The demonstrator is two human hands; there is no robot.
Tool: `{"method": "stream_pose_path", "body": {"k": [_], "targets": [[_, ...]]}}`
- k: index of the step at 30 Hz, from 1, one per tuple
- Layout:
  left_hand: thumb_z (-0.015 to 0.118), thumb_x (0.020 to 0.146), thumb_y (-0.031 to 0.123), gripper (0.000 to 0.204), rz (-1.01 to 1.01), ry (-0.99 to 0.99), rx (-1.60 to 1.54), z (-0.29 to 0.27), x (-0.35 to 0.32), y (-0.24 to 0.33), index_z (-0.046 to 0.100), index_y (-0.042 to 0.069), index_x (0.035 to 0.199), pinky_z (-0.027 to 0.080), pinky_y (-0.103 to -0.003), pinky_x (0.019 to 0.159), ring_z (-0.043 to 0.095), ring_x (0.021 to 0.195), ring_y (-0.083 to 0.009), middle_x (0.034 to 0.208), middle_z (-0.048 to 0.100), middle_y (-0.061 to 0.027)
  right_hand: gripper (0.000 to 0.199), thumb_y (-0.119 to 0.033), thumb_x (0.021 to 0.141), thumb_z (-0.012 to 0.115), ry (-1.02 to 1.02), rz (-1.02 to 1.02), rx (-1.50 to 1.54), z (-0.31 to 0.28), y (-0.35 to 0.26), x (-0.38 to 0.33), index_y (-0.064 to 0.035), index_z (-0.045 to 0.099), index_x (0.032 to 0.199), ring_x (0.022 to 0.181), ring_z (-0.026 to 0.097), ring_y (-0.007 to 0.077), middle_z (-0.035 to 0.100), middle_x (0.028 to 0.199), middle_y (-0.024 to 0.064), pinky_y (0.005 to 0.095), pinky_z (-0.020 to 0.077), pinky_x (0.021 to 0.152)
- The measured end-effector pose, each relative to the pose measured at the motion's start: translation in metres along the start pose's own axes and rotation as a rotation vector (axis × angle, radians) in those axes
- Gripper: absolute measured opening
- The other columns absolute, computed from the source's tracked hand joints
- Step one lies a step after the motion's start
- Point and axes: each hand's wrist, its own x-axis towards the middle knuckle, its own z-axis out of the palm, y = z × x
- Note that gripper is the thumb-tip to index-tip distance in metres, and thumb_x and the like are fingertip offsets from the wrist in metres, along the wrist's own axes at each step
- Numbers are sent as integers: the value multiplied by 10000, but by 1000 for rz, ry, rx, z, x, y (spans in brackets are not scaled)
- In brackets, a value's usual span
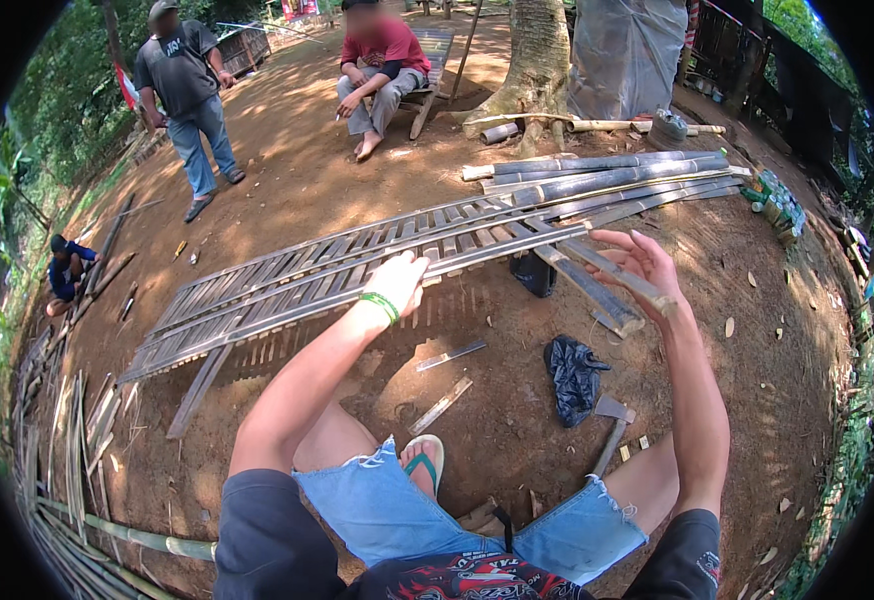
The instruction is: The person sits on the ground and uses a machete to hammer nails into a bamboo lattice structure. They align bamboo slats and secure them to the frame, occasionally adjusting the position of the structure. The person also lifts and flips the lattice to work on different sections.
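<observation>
A long slatted bamboo panel (297,296), made of rails with many short cross slats, stretches across the ground in front of me. My left hand (397,282), a green band at its wrist, curls its fingers over the panel's near rail. By the right end of that rail is my right hand (639,262), fingers apart and loosely bent, palm toward the panel. A split bamboo piece (612,272) slants across in front of its palm and wrist; no grip on it shows. Another bamboo piece (592,292) sticks out toward me beneath the panel's right end.
A hatchet (612,425) and black plastic bag (572,380) lie near my right knee. Loose bamboo strips (441,405) lie before my sandal. Bamboo poles (637,170) are stacked far right. One person (192,110) stands, another (382,60) sits on a chair, a third (67,268) crouches left.
</observation>
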Motion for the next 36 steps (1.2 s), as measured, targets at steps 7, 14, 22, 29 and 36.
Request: {"method": "stream_pose_path", "body": {"k": [7, 14, 22, 29, 36], "targets": [[624, 720, 33, 467, 106, 71, -92, -163, 20, -55, 689, 21, 1182, 535, -470, 867, 662, 960, -435, 998, 693, -259, 407, -221, 933, 738, 197, -660, -389, 112, -63, 46, 4, 640, 1258, 916, 614, 122, 657, 985, 12, 272, 509, 783], [725, 769, 52, 384, 1, -349, -291, -298, -13, -59, 741, 62, 1153, 549, -344, 745, 704, 777, -180, 918, 776, -123, 267, -289, 970, 726, 299, -1280, -758, 192, -149, 78, -39, 681, 1050, 675, 608, 86, 656, 826, 9, 261, 463, 584], [798, 806, -17, 416, -188, -556, -468, -345, -1, -87, 722, 1, 1214, 595, -273, 782, 716, 860, -109, 1050, 781, -92, 269, -332, 1067, 568, 354, -1071, -394, 267, -161, 79, -63, 581, 1065, 513, 555, 69, 625, 677, 26, 206, 426, 430], [775, 785, 117, 425, 3, 41, -154, -303, 57, -119, 751, 181, 1204, 568, -344, 810, 723, 887, -230, 988, 770, -110, 395, -452, 1043, 579, 571, -872, -527, 233, -181, 134, -62, 627, 1082, 622, 645, 108, 641, 740, 50, 255, 510, 536], [706, 754, 36, 735, -220, 1061, -215, -189, 45, -75, 460, 51, 1446, 407, -478, 1089, 470, 1277, -391, 1289, 497, -193, 466, -514, 1025, 587, 618, -779, -402, 176, -174, 213, -52, 613, 967, 661, 615, 108, 613, 747, 20, 275, 495, 623]]}}
